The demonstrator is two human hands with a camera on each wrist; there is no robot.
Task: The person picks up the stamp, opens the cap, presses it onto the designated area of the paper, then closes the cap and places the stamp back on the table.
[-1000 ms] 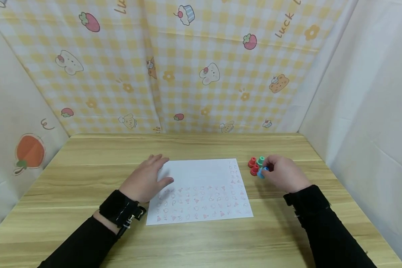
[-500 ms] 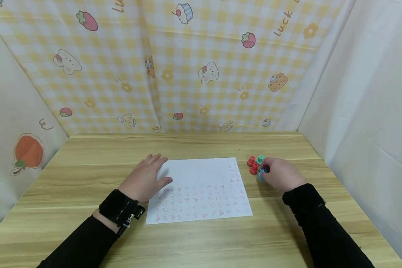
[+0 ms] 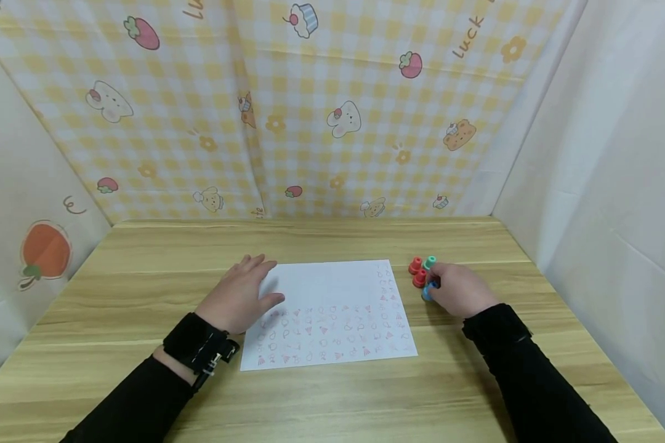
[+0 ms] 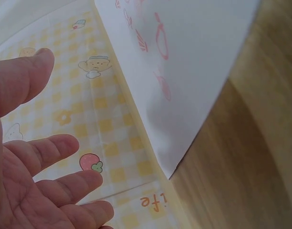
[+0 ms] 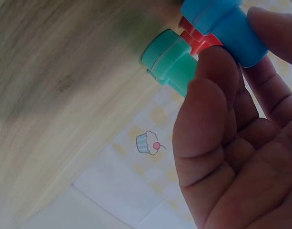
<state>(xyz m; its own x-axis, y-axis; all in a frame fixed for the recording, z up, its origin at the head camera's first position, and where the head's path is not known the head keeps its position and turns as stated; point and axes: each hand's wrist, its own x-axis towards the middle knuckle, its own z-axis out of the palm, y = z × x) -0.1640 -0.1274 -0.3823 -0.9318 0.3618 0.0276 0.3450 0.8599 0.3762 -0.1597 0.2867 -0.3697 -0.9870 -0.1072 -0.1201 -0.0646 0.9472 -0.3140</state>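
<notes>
My right hand (image 3: 461, 288) pinches a blue toy stamp (image 5: 231, 31) between thumb and fingers, at the near side of a small cluster. A green stamp (image 5: 170, 59) stands just beyond it, and two red stamps (image 3: 419, 279) are close by on the left. In the right wrist view the red ones are partly hidden behind the blue stamp and the fingers. My left hand (image 3: 237, 296) lies at the left edge of a white sheet of paper (image 3: 327, 284), fingers spread and thumb over the sheet. Rows of small red prints cover the paper's lower part and right side.
The wooden table (image 3: 332, 400) carries the paper and the stamps. A yellow checked cloth (image 3: 288, 147) hangs along the back edge, with white cloth walls (image 3: 604, 203) at both sides.
My right hand has shifted slightly left and nearer, and the blue stamp in it now stands a little farther from the green one. The left hand stays in place.
</notes>
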